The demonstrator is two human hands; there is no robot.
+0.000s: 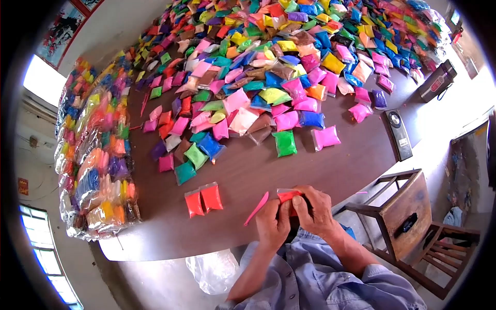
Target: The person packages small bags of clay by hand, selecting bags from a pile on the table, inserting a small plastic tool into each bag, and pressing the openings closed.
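Note:
At the table's near edge, my left hand (pixel 273 223) and my right hand (pixel 313 211) are closed together on a small clear bag with red filling (pixel 287 196). Both thumbs press at its near side, and my fingers hide part of it. Just left of my left hand lies a thin pink plastic tool (pixel 257 208) with a broad end, flat on the table. Farther left, two similar red bags (pixel 211 198) lie side by side, touching or slightly overlapping.
A huge heap of small coloured bags (pixel 243 103) covers the far side of the brown table (pixel 248 170). Large clear sacks of them (pixel 98 170) stand left. A dark flask (pixel 437 81) and a long black-and-silver box (pixel 398 135) sit right. A wooden chair (pixel 400 212) stands beside me.

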